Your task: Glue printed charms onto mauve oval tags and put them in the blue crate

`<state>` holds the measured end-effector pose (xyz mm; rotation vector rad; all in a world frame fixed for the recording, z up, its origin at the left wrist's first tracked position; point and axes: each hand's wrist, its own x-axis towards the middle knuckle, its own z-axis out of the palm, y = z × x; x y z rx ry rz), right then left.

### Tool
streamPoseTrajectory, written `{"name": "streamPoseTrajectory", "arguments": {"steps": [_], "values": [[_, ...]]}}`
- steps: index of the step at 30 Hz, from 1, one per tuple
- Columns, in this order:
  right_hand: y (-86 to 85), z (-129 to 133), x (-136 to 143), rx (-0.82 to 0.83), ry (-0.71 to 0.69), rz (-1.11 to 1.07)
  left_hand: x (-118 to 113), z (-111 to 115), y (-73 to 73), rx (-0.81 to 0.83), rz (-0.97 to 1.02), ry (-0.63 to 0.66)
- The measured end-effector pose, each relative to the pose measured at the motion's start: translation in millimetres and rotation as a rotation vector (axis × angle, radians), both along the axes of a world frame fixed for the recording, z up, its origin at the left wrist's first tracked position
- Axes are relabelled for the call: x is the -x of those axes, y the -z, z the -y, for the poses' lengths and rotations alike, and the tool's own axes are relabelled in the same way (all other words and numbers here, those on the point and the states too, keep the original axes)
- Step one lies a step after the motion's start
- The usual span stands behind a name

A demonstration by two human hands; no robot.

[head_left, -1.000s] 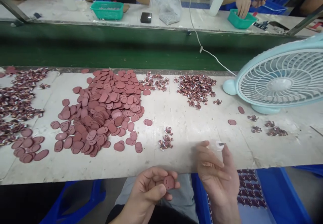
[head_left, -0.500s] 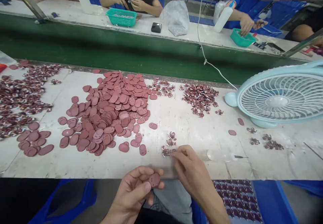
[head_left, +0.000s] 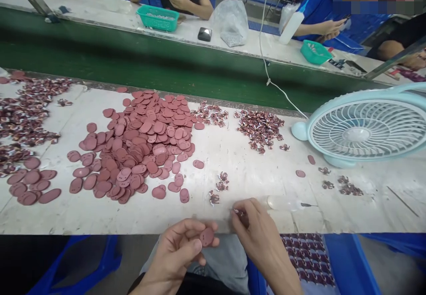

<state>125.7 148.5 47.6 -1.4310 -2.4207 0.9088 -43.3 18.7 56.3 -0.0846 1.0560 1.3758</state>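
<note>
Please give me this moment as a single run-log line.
left hand: holds maroon oval piece | right hand: pinches small printed piece | clear dropper bottle: lying on table

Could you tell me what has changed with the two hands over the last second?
The right hand let go of the small clear bottle, which now lies on the table, moved left to the small dark red pieces and now pinches one at the table edge. The left hand holds the same red oval disc as before. The disc heap and fan are unchanged.
</note>
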Motion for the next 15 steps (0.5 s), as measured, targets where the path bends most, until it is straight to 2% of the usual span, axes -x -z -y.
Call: {"name": "streamPoseTrajectory", "arguments": {"steps": [7,9,12,15], "values": [[-17.3,28,-22,0.504,0.070,-0.585,-12,-2,9.5,-0.028,-0.033,0.012],[-18.3,36,-25,0.619,0.030,-0.668,-16,-2,12.4,-0.073,-0.030,0.034],[-18.1,42,-25,0.662,-0.061,-0.611,-21,-1,14.3,-0.111,-0.032,0.071],[-17.4,45,-22,0.619,0.034,-0.610,-23,0,15.6,-0.095,-0.051,0.086]]}}
